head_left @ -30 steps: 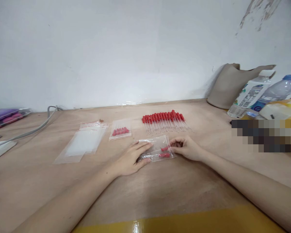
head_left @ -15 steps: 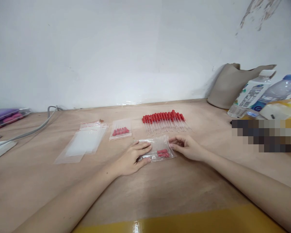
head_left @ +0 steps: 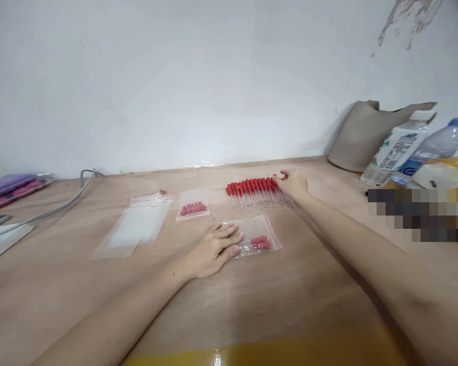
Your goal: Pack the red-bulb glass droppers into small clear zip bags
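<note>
My left hand (head_left: 217,249) lies flat with its fingers stretched over the left part of a clear zip bag (head_left: 273,235). Several red rubber bulbs (head_left: 260,242) show inside that bag. Beyond it, droppers (head_left: 252,188) with red bulbs and thin clear stems form a row, bulbs toward the wall. At the row's right end, my right hand (head_left: 293,184) has its fingertips closed on the red end of one dropper. A second clear bag (head_left: 193,198), to the left of the row, holds several red bulbs lying side by side.
Flat clear zip bags (head_left: 137,226) lie stacked on the left, near a grey cable (head_left: 66,203) and a purple and pink packet (head_left: 15,189). Two plastic bottles (head_left: 395,147) and a grey-brown container (head_left: 353,134) stand at the right, by the wall.
My right hand has left the right edge of the bag and moved away from me to the dropper row's right end. My left hand has stayed on the bag.
</note>
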`<state>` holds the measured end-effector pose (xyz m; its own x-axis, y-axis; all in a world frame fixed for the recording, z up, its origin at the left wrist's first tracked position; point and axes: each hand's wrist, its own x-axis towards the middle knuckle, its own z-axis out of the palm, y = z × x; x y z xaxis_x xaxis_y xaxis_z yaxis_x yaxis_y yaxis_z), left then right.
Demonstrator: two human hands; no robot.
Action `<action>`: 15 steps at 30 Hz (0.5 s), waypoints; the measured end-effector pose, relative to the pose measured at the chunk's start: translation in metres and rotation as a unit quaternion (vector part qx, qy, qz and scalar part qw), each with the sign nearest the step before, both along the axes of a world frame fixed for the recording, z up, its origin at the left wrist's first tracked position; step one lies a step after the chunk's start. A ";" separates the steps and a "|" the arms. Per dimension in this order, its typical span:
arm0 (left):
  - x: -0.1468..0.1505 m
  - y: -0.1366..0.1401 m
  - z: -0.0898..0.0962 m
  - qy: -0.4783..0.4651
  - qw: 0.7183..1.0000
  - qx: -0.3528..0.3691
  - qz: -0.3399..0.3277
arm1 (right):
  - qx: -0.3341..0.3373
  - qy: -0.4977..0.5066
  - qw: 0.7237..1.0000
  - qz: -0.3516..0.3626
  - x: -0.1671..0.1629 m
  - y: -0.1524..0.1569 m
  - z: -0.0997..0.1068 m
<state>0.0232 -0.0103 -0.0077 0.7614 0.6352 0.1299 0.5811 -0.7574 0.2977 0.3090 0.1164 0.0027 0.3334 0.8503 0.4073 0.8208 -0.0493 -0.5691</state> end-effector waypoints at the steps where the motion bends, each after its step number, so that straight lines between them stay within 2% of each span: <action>1: 0.000 0.000 0.000 0.003 1.000 0.002 0.000 | -0.006 0.004 1.000 -0.011 -0.001 0.006 0.000; 5: 0.000 -0.002 -0.001 0.010 1.000 0.017 0.006 | -0.018 0.044 0.998 -0.028 -0.004 0.019 -0.005; 10: 0.000 -0.002 -0.002 0.005 1.000 0.024 0.009 | 0.014 0.136 0.990 -0.033 0.000 0.024 0.000; 13: 0.000 -0.002 -0.002 0.009 1.000 0.022 0.013 | 0.061 0.208 0.976 0.017 0.005 0.011 0.008; 15: 0.000 -0.002 -0.001 0.011 1.000 0.023 0.015 | 0.096 0.268 0.956 0.068 0.007 -0.008 0.011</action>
<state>0.0233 -0.0123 -0.0085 0.7451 0.6514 0.1432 0.6096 -0.7522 0.2501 0.3164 0.1085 0.0141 0.4298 0.8276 0.3612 0.3996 0.1844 -0.8979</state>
